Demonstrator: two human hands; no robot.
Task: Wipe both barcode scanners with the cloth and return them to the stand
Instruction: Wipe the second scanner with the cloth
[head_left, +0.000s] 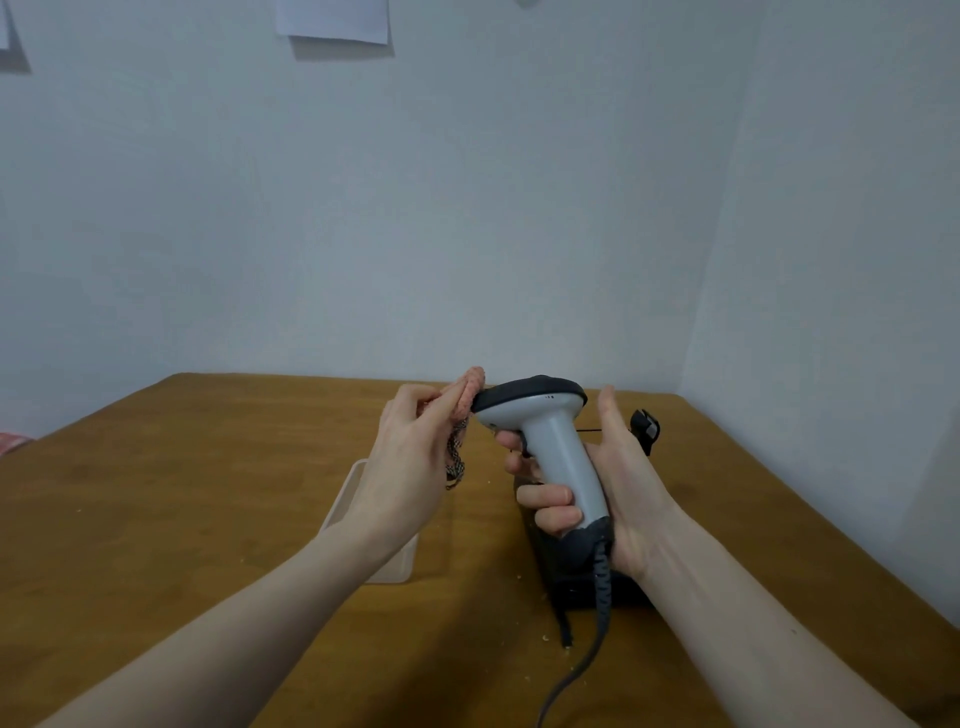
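Note:
My right hand (608, 488) grips the handle of a white and black barcode scanner (550, 431), held upright above the table with its head pointing left. A coiled dark cable (602, 577) hangs from its base. My left hand (410, 457) pinches a folded pink cloth (469, 396) and presses it against the front of the scanner's head. Under the scanner a black stand (566, 582) sits on the table, mostly hidden by my right hand. A small black device (645, 426) shows behind my right hand; I cannot tell whether it is the other scanner.
A wooden table (208, 509) fills the lower half, set into a corner of pale walls. A clear plastic tray (395, 556) lies under my left wrist. Crumbs dot the tabletop. Papers (332, 18) hang on the far wall.

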